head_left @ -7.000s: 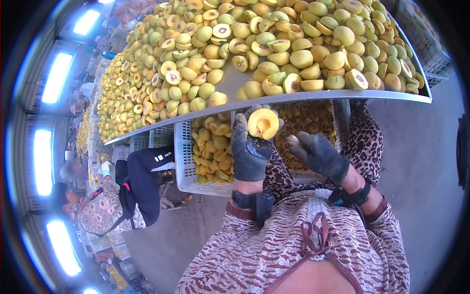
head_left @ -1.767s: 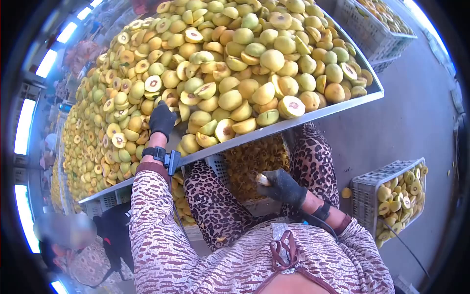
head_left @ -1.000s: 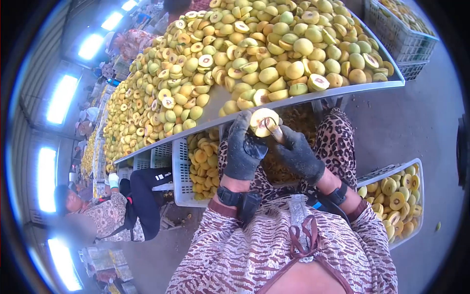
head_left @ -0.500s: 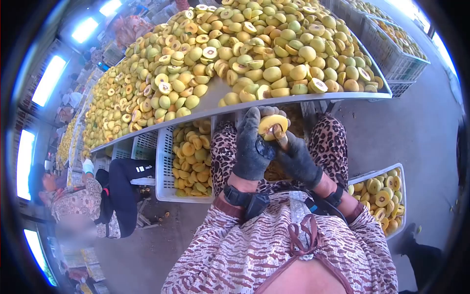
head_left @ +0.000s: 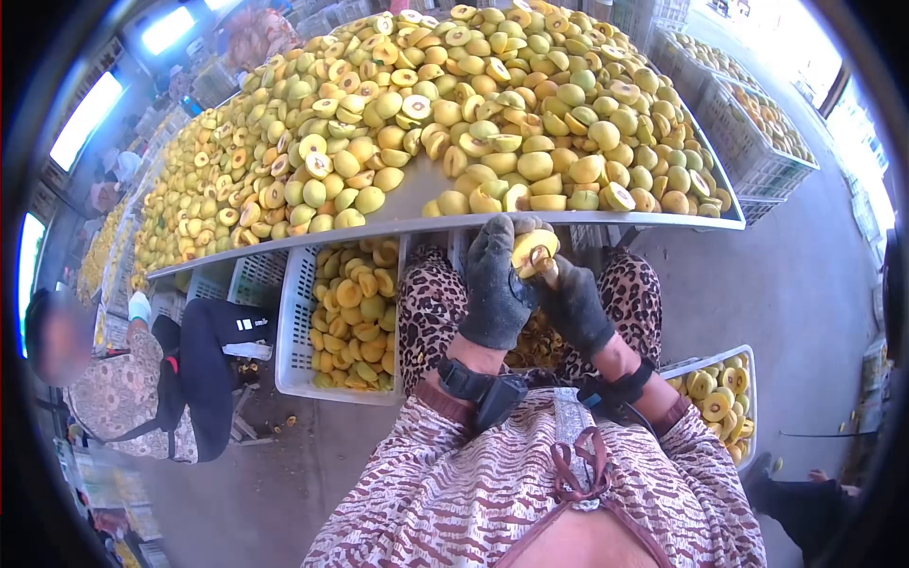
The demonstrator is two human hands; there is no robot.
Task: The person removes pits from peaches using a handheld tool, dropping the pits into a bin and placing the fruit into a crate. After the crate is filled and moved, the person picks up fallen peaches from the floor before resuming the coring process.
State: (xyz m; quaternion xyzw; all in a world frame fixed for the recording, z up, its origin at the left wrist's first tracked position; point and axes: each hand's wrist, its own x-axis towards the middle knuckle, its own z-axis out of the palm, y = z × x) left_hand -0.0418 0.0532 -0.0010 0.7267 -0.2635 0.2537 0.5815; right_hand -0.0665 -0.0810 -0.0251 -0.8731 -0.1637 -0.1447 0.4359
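Note:
In dark work gloves, both hands meet just below the near edge of a metal-rimmed table (head_left: pixel 417 197). My left hand (head_left: pixel 497 284) is closed round a yellow peach half (head_left: pixel 524 248), its cut face turned toward my right hand. My right hand (head_left: pixel 576 308) grips a small pitting tool (head_left: pixel 547 271) whose end is at the brownish centre of the peach. The glove hides most of the tool's handle. Halved peaches (head_left: pixel 530 166) are heaped across the table, many with the stone showing.
Crates of peach halves stand at lower left (head_left: pixel 292 350) and lower right (head_left: pixel 750 388); trimmings (head_left: pixel 535 343) lie between my knees. A co-worker (head_left: pixel 142 398) sits at the left. Stacked crates (head_left: pixel 748 142) stand at right, and a person's dark-clothed leg (head_left: pixel 805 511) shows lower right.
The peach half has turned a little in my left hand, and the tool at its centre has shifted. My view has swung slightly, so the table's near edge sits lower.

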